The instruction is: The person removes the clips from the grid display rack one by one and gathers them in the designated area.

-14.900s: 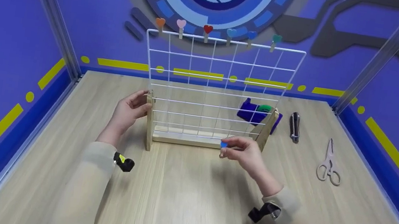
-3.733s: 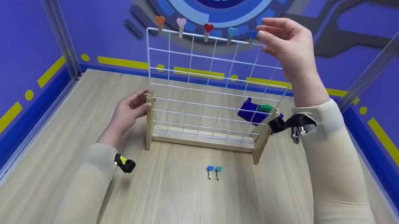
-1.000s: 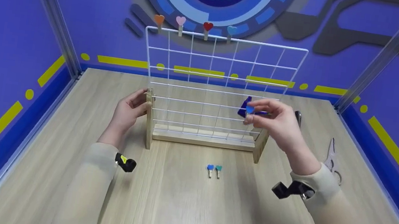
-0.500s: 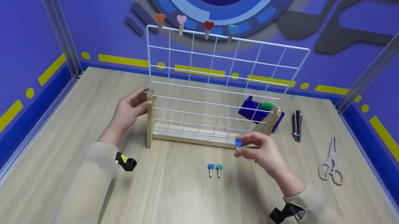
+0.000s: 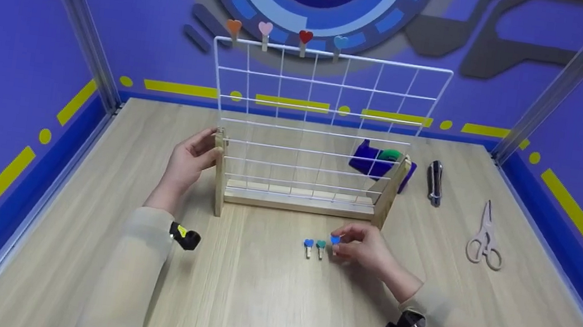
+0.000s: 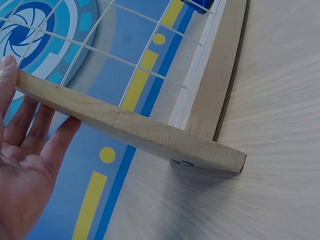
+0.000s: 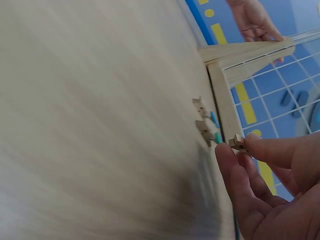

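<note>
In the head view my right hand (image 5: 368,247) pinches a blue heart clothespin (image 5: 335,240) low over the table. The right wrist view shows its wooden end (image 7: 238,142) between thumb and fingertips. Just left of it lie a green heart clothespin (image 5: 321,244) and another blue heart clothespin (image 5: 308,243), side by side. My left hand (image 5: 185,163) grips the left wooden upright (image 6: 125,120) of a white wire grid rack (image 5: 307,107). On the rack's top rail sit orange (image 5: 234,26), pink (image 5: 265,29), red (image 5: 305,37) and light blue (image 5: 340,42) heart clothespins.
Behind the rack's right upright stands a dark blue tape dispenser (image 5: 368,161) with green tape. Farther right lie a black-and-silver stapler-like tool (image 5: 434,182) and pale-handled scissors (image 5: 485,242). Blue patterned walls enclose the wooden table (image 5: 262,300).
The green and right-hand blue clothespins have left the top rail. My right hand took the blue one down and lowered it beside the two on the table. My left hand stays on the upright.
</note>
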The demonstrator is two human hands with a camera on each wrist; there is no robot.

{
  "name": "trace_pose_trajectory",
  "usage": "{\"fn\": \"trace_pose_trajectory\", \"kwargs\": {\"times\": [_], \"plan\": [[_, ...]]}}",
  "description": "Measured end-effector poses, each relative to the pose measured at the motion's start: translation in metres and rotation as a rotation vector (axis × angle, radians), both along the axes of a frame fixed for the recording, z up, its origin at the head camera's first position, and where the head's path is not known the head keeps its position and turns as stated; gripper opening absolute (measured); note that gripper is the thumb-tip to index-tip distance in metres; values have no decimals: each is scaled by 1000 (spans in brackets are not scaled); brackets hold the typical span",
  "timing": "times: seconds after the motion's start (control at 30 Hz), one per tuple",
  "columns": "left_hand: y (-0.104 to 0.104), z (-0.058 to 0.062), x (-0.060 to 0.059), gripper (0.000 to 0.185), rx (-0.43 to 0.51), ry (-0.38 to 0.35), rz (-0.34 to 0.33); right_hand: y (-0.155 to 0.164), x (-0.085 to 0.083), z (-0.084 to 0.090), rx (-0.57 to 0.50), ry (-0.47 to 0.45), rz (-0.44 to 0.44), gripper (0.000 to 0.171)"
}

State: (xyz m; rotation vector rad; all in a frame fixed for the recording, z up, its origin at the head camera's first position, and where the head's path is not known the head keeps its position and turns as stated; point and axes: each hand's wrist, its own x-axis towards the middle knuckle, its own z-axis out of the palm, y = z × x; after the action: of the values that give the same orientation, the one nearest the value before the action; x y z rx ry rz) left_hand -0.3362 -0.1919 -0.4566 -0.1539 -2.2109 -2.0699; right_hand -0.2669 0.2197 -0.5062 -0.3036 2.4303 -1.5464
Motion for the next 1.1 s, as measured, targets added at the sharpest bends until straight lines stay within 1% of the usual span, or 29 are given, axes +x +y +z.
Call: {"fn": "trace_pose_trajectory", "kwargs": {"times": [0.17, 0.37, 0.53, 0.87, 1.1], "plan": [[1, 0, 1, 56, 3, 3, -4, -2, 0, -11, 18, -16, 8, 23], [1, 1, 3, 57, -2, -5, 1, -3, -2, -16, 107, 5, 10, 18], [1, 1, 3, 58, -6, -6, 4, -3, -4, -16, 156, 19, 13, 17], [0, 1, 3, 58, 3, -6, -3, -4, -6, -14, 184, -8, 19, 19], [-1, 0, 1, 58, 11, -6, -7, -1, -8, -13, 178, -11, 41, 29]]}}
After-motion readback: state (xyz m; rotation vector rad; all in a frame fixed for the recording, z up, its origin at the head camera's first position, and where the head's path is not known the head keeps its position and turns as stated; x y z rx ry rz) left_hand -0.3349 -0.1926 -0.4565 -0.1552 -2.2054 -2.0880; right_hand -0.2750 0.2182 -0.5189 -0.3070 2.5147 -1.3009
